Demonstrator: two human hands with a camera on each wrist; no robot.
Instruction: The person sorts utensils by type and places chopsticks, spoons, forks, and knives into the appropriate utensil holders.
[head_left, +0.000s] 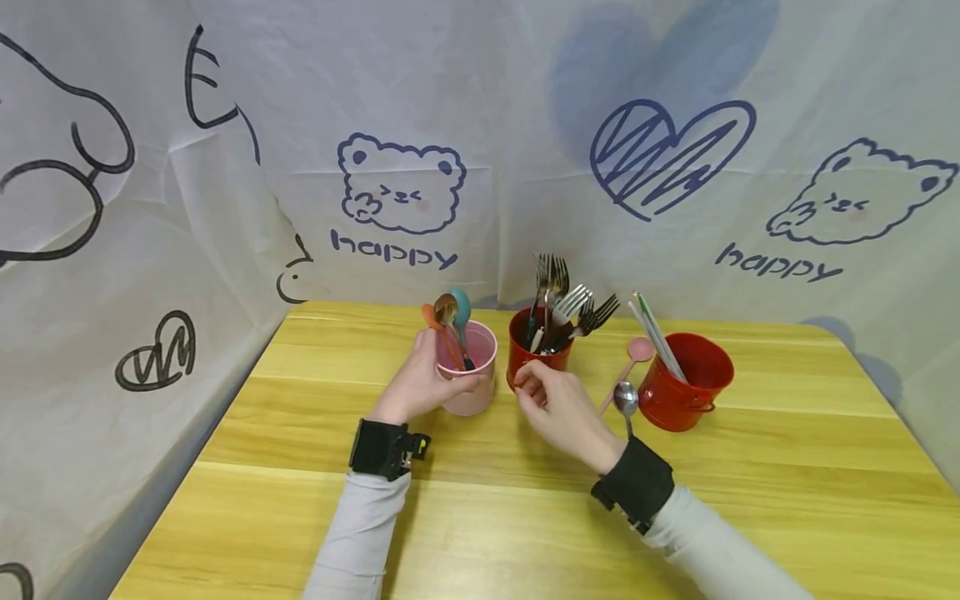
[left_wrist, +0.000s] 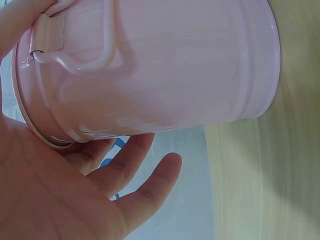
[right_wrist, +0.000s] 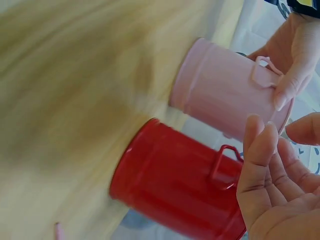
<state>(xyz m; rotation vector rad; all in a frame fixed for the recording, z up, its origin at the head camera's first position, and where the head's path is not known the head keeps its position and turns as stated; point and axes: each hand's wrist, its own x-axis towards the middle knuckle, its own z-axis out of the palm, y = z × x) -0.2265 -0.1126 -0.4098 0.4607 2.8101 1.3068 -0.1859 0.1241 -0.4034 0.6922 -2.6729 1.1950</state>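
Note:
My left hand point(head_left: 420, 382) grips a pink metal bucket point(head_left: 471, 402) near its rim, thumb along the front and fingers round the left side. Orange, copper-coloured and blue spoons point(head_left: 446, 310) lean inside that bucket. In the left wrist view, the bucket's handle point(left_wrist: 95, 60) hangs near the thumb. Just in front of a red bucket point(right_wrist: 175, 182) my right hand point(head_left: 558, 408) hovers with loosely bent fingers and nothing between them. Several forks point(head_left: 558, 292) stand in this red bucket, tines up.
Another red bucket point(head_left: 667, 404) stands to the right, with several thin, pale sticks point(head_left: 660, 337) leaning in it. A pink spoon point(head_left: 639, 350) and a metal spoon point(head_left: 626, 398) lie on the wooden table point(head_left: 480, 517) beside it. A white cloth with drawings hangs behind.

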